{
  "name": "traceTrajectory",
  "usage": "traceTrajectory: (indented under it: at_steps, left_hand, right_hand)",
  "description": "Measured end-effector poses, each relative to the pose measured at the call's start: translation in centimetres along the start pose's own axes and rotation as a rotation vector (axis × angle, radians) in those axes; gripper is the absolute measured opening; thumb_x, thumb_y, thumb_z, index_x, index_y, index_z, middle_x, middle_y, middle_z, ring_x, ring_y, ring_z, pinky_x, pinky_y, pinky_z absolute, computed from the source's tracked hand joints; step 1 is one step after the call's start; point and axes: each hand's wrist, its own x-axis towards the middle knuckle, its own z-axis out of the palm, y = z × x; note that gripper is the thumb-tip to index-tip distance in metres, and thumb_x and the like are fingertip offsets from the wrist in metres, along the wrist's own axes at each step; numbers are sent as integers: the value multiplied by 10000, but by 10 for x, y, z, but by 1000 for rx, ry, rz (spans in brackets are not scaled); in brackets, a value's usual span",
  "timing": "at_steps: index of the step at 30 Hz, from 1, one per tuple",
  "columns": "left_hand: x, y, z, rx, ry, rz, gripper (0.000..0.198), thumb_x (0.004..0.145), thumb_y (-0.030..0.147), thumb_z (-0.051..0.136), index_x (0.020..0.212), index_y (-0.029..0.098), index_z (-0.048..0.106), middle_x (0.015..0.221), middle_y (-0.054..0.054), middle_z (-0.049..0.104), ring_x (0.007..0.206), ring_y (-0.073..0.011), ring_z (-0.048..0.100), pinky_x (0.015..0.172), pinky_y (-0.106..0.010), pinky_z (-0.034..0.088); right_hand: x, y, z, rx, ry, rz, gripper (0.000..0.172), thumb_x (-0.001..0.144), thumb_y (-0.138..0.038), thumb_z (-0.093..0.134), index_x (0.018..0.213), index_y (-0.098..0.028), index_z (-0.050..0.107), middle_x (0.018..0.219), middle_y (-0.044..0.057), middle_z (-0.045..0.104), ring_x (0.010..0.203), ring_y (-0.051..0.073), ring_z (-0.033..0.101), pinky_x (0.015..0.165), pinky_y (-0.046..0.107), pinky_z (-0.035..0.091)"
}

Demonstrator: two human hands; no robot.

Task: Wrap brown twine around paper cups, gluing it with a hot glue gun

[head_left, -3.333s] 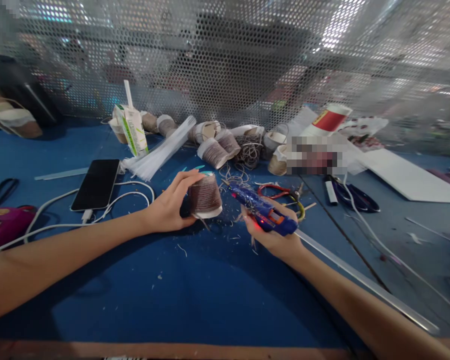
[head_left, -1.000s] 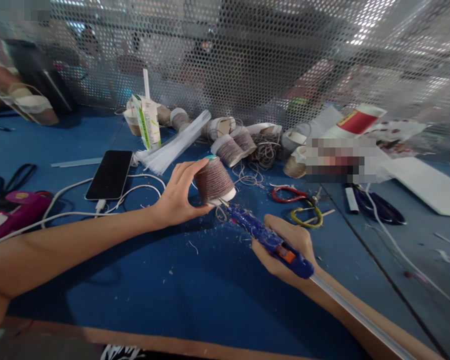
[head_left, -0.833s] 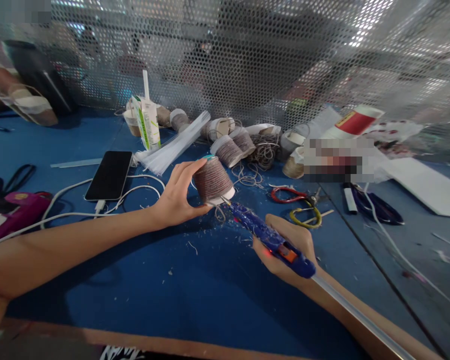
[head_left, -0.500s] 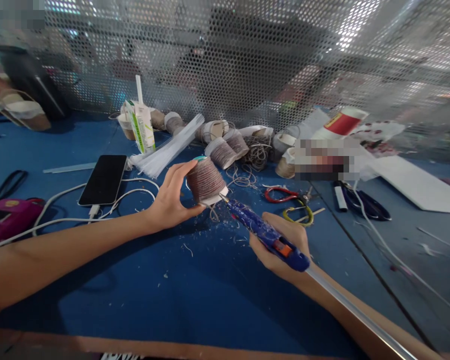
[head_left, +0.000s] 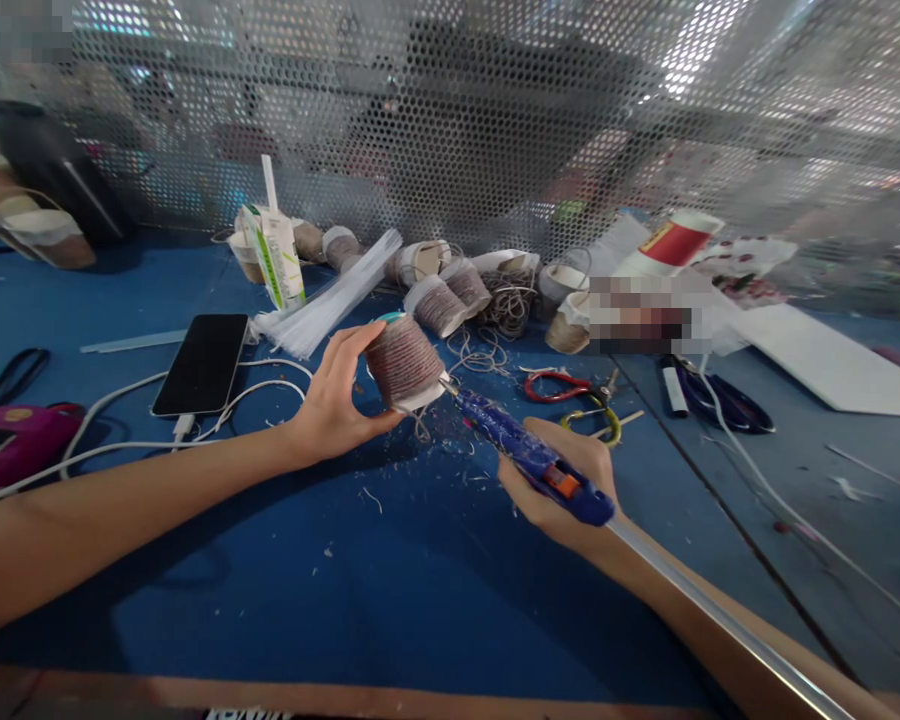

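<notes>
The head-worn view looks forward and down from the near side of the blue table (head_left: 390,610), close above it, facing the perforated screen (head_left: 480,130) behind it.

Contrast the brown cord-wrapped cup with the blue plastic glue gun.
The brown cord-wrapped cup is squat; the blue plastic glue gun is long and narrow. The left hand grips the cup between fingers and thumb; the right hand grips the glue gun. Both are tilted and held.
</notes>
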Motion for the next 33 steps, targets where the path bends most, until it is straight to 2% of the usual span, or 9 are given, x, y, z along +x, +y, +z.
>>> traceTrajectory:
  at_steps: [4, 10, 15, 21, 27, 33]
  left_hand:
    - [-1, -1, 0, -14, 4, 0, 831, 762, 330, 753, 1456, 211, 312, 1321, -155, 538, 1232, -314, 577, 958, -487, 603]
    - [-1, -2, -2, -33, -19, -33, 859, 764, 354, 748, 1478, 336, 272, 1325, -127, 542, 1234, -317, 580, 932, -515, 621]
    - [0, -1, -2, -44, -17, -17, 840, 770, 370, 746, 1474, 316, 290, 1323, -130, 549, 1231, -316, 582, 950, -502, 618]
    - [0, -1, -3, -18, -4, 33, 852, 752, 336, 770, 1455, 200, 308, 1313, -157, 538, 1232, -304, 570, 986, -462, 592]
    - [0, -1, -2, -50, 9, 48, 829, 788, 372, 738, 1471, 219, 295, 1306, -148, 523, 1224, -293, 566, 968, -469, 599]
    - [-3, -1, -2, -154, -1, 56, 817, 822, 421, 698, 1498, 280, 262, 1341, -160, 495, 1247, -314, 545, 970, -509, 598]
  right_hand:
    - [2, 0, 0, -9, 5, 5, 305, 750, -159, 555, 587, -246, 312, 494, -66, 372, 411, 76, 362, 425, 251, 290]
    - [3, -1, -1, -14, 8, 18, 306, 747, -160, 556, 585, -242, 310, 488, -63, 355, 410, 77, 342, 425, 252, 281]
    - [2, 3, -1, -45, 8, 37, 310, 754, -171, 555, 584, -244, 306, 492, -57, 372, 418, 79, 362, 428, 256, 288]
    - [3, 6, 0, -47, 0, 30, 297, 764, -173, 552, 585, -244, 326, 493, -54, 391, 413, 84, 384, 427, 252, 298]
    - [3, 6, 1, -19, 10, 64, 295, 753, -166, 567, 572, -238, 346, 491, -59, 389, 408, 78, 375, 421, 244, 304]
    - [9, 16, 4, 5, 61, 180, 249, 780, -229, 586, 575, -230, 445, 490, -37, 482, 419, 96, 443, 440, 253, 363]
